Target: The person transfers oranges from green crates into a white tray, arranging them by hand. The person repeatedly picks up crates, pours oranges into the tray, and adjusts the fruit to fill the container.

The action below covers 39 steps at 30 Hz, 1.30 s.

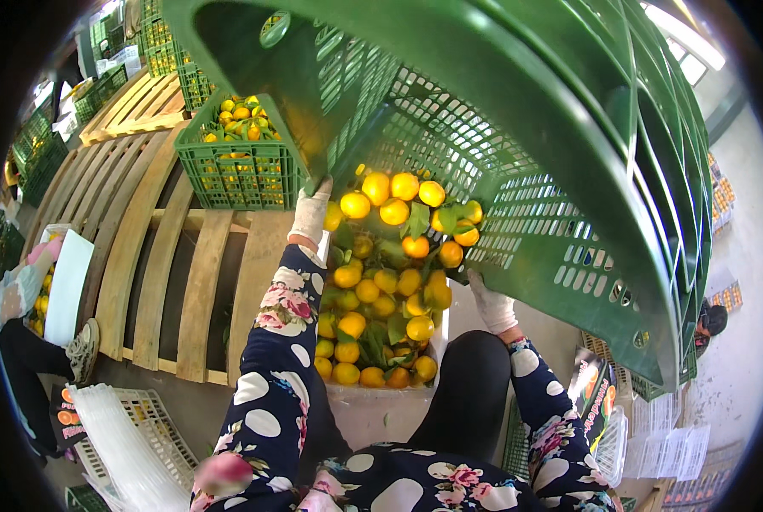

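A large green plastic crate (529,153) is tipped over in front of me, its open side facing me. My left hand (311,208), in a white glove, grips the crate's lower left edge. My right hand (491,301), gloved too, holds its lower rim at the right. Orange citrus fruits with leaves (394,198) lie at the crate's mouth. Below them, more of the fruit (369,320) fills a white box (441,333) between my knees. The far side of that box is hidden under fruit and crate.
Wooden pallets (164,269) spread out at the left, with a fruit-filled green crate (240,173) on them. A co-worker's gloved hand (52,246) is at a white box (69,288) at far left. Clear plastic trays (128,441) stack at lower left, others (666,451) at lower right. Another person (711,323) is far right.
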Tool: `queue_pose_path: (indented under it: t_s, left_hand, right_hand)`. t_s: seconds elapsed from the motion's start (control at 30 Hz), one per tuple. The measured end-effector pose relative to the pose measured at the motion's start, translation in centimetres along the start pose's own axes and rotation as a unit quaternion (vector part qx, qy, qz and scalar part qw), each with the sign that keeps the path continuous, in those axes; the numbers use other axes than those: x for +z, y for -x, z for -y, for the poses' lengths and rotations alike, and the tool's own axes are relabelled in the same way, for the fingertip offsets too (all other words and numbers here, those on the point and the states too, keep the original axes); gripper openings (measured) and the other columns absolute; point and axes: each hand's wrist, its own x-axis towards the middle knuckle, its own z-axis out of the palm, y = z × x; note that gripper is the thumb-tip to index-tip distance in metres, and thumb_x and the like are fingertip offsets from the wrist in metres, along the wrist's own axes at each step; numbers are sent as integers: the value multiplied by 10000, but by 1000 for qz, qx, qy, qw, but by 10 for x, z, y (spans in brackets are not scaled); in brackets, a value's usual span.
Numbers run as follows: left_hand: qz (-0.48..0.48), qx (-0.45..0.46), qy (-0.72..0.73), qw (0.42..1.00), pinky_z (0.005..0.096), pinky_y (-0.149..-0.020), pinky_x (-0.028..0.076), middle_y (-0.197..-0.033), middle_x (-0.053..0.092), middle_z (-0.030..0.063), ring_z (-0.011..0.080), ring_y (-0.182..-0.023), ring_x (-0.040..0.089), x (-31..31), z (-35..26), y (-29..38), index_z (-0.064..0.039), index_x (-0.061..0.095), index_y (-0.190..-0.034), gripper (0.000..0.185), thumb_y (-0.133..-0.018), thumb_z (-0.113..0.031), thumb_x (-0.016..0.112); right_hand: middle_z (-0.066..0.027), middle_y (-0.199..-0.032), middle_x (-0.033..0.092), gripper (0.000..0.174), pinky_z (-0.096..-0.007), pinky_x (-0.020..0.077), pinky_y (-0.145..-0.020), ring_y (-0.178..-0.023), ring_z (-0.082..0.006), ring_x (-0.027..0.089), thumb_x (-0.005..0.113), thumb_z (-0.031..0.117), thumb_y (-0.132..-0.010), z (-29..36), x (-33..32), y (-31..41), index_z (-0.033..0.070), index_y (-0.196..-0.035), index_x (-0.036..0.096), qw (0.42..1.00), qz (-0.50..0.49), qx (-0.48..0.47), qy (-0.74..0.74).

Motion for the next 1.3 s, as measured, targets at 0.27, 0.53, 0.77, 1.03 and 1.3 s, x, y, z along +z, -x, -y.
queue_pose_path:
  t_s: [0.27,0.53,0.77,1.03,1.3]
  left_hand:
    - [9,-64,8,998,422,-832,515,-1141,653,59,229,-984,622,33,-5,24,-146,550,-1343,455,-967,-361,689]
    - [-45,-217,-7,975,415,-631,531,-1000,649,55,270,-790,650,51,-35,40,-188,562,-1258,390,-952,-399,680]
    - [105,-56,-457,881,462,-843,541,-1019,698,239,391,-951,672,83,-20,50,-37,672,-1113,381,-928,-367,634]
    - [48,201,-599,774,476,-893,561,-1261,549,232,450,-1132,596,183,-69,75,-118,543,-1284,642,-732,-241,847]
    - [117,207,-661,712,475,-930,542,-1268,559,204,457,-1130,582,181,-40,67,-155,603,-1279,580,-727,-62,753]
  right_hand:
    - [-109,-1013,705,257,-436,505,-795,-896,-305,650,715,281,-928,-5,-22,-5,72,-1076,706,992,63,68,-81]
    - [-116,-1098,703,247,-434,508,-806,-941,-289,650,712,225,-926,-5,-19,-8,74,-1121,696,999,32,-11,39]
    - [-97,-966,711,192,-410,522,-780,-885,-287,670,708,212,-882,-46,-10,11,66,-1006,726,968,-87,-114,207]
    - [-134,-877,677,151,-467,499,-775,-838,-348,630,711,191,-822,30,-17,-30,49,-875,709,994,-89,59,32]
    - [-126,-912,663,173,-492,475,-734,-825,-369,609,698,203,-817,27,-22,-29,68,-922,685,995,-72,53,31]
